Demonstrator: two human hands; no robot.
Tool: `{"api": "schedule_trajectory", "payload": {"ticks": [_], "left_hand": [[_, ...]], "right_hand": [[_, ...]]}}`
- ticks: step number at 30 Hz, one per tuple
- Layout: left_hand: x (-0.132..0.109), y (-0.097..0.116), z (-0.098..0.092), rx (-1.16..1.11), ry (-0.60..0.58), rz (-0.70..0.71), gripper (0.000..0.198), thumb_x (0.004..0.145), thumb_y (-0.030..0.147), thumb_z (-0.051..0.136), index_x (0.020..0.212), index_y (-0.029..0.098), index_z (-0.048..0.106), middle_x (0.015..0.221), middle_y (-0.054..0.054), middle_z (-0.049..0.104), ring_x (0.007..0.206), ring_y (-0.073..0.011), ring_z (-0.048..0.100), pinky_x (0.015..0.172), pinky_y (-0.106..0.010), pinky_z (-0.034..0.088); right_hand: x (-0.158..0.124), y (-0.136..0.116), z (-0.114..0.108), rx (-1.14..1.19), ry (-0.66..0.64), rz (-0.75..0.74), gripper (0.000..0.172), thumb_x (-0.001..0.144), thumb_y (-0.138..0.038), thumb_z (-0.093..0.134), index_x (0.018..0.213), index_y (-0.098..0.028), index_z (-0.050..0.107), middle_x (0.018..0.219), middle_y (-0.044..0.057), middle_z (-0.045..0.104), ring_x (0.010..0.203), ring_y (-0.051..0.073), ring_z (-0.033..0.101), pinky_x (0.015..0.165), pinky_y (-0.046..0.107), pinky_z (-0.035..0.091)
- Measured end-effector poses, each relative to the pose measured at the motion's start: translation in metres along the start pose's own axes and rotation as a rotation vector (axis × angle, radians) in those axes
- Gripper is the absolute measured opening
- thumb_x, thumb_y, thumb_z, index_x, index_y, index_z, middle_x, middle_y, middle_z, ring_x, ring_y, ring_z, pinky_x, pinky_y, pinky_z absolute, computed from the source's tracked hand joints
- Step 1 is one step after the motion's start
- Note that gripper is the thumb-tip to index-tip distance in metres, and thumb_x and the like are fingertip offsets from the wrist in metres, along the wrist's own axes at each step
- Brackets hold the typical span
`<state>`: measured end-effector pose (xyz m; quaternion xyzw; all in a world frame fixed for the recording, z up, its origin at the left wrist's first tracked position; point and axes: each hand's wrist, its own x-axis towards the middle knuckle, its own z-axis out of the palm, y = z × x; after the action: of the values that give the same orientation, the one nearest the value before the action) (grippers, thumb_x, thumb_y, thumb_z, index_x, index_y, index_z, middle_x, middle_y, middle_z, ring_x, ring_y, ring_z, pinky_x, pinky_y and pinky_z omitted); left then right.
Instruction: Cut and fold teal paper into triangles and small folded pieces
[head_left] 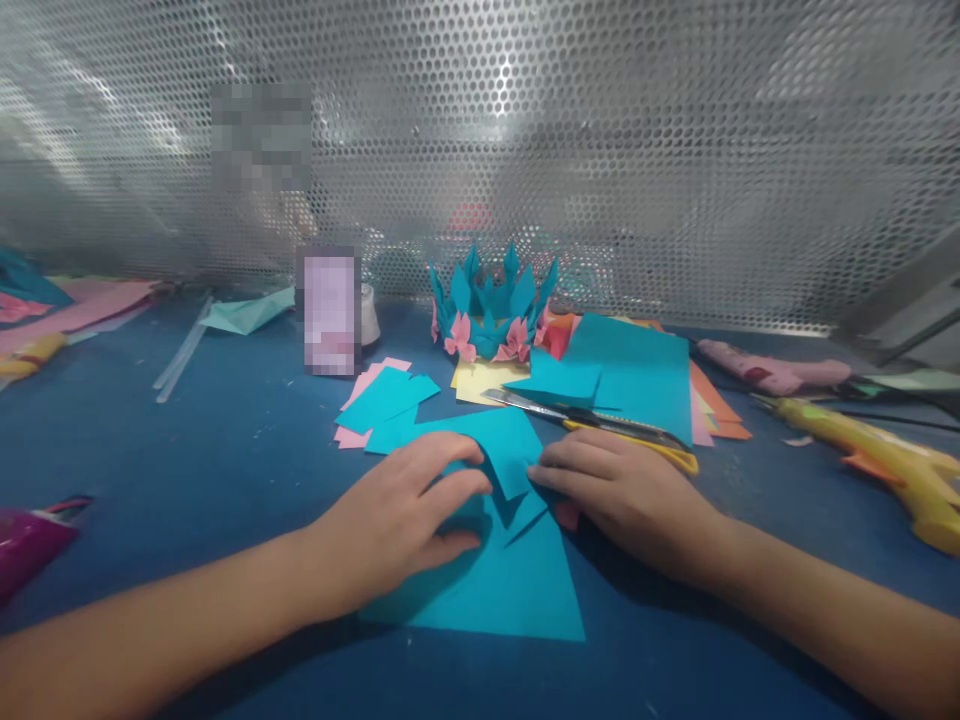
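A flat teal paper sheet [517,595] lies nearest on the blue tabletop [225,480]. Over it the left hand [416,510] curves, fingers parted; the right hand's [619,490] fingertips meet a curling teal paper piece [514,455], whether pinching I cannot tell. Beyond lie yellow-handled metal scissors [679,458], then a teal, pointed-petal paper ring [491,335].

Person's bare forearms [187,608], tapering toward narrow wrists [319,568].
Left hand [412,505] and right hand [634,490]: both bare, slim fingers [454,492].
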<state>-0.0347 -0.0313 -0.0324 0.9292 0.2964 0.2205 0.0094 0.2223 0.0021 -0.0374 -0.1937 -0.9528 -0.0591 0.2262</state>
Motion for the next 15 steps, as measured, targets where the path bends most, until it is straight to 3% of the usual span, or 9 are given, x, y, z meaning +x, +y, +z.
{"api": "schedule_trajectory", "payload": {"ticks": [3, 9, 12, 15], "left_hand": [[0.0002, -0.0033, 0.0002, -0.024, -0.061, -0.028, 0.044, 0.083, 0.027, 0.059, 0.122, 0.013, 0.044, 0.130, -0.017, 0.046, 0.121, -0.0293, 0.045, 0.095, -0.045, 0.046], [-0.0005, -0.0089, 0.0040, -0.106, -0.183, 0.030, 0.031, 0.090, 0.033, 0.049, 0.115, 0.016, 0.055, 0.122, -0.014, 0.055, 0.112, -0.0262, 0.054, 0.089, -0.042, 0.050], [-0.0006, -0.0052, 0.0003, -0.131, -0.203, 0.032, 0.049, 0.085, 0.049, 0.051, 0.118, 0.015, 0.056, 0.123, -0.017, 0.055, 0.112, -0.0298, 0.053, 0.090, -0.045, 0.048], [0.0009, 0.0010, -0.0057, -0.159, -0.234, 0.017, 0.062, 0.076, 0.058, 0.057, 0.124, 0.019, 0.053, 0.129, -0.017, 0.050, 0.116, -0.0329, 0.049, 0.092, -0.048, 0.045]], "right_hand": [[0.0009, 0.0009, 0.0024, -0.026, -0.001, 0.008, 0.032, 0.095, -0.015, 0.034, 0.101, -0.010, 0.065, 0.087, 0.011, 0.067, 0.076, 0.019, 0.059, 0.068, 0.035, 0.053], [0.0032, 0.0017, 0.0060, -0.091, 0.061, 0.089, 0.027, 0.093, -0.019, 0.041, 0.106, -0.010, 0.063, 0.092, 0.013, 0.067, 0.082, 0.021, 0.060, 0.072, 0.036, 0.054], [0.0037, 0.0027, 0.0061, -0.069, 0.075, 0.122, 0.027, 0.093, -0.016, 0.040, 0.104, -0.012, 0.065, 0.086, 0.011, 0.068, 0.075, 0.019, 0.061, 0.066, 0.034, 0.055], [0.0038, 0.0041, 0.0066, -0.016, 0.085, 0.205, 0.026, 0.091, -0.015, 0.042, 0.106, -0.013, 0.064, 0.093, 0.012, 0.068, 0.083, 0.021, 0.062, 0.072, 0.036, 0.055]]}}
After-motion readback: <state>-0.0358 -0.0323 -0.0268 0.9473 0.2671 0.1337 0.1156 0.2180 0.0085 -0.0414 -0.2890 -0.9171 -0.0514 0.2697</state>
